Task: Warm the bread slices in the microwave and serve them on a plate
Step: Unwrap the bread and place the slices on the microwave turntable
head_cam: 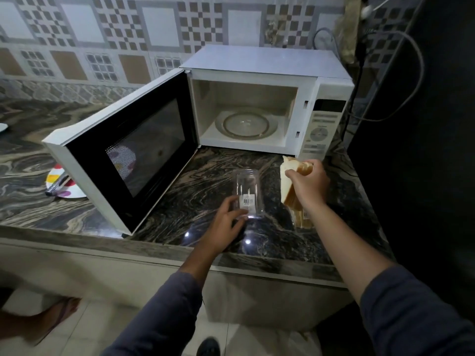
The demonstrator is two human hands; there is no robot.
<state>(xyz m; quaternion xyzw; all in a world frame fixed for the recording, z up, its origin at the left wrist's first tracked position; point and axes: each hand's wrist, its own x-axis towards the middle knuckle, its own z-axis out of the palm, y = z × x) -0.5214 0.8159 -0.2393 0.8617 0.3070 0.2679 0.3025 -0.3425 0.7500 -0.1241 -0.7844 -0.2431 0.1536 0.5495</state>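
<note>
Grey sleeves [159, 317], one on each forearm, nearest the camera.

Left hand [226, 222]: fingers spread at the near end of the box [248, 194] and touching it. The hand is blurred, so I cannot tell whether it grips.

Box: clear plastic, barcode label on top, lying flat on the table [205, 176] in front of the microwave [257, 65].

Right hand [308, 183]: clenched round a stack of bread [286, 181], white slices held on edge, just right of the box and above the table. More slices [303, 218] show below the wrist, partly hidden.

Table: dark veined stone, pale front edge.

Door [128, 155]: swung fully open to the left, dark window with a dotted mesh.

Plate [64, 187]: white with coloured patches, on the table left of the door and partly behind it. A dark-handled utensil [57, 187] lies across it.

Microwave: white, cavity open, with a bare glass turntable [246, 123] inside. The panel [321, 129] is on its right side.

Cables [401, 73]: looped beside a dark upright surface at the right.

Wall [115, 34]: patterned tiles, grey and brown.
</note>
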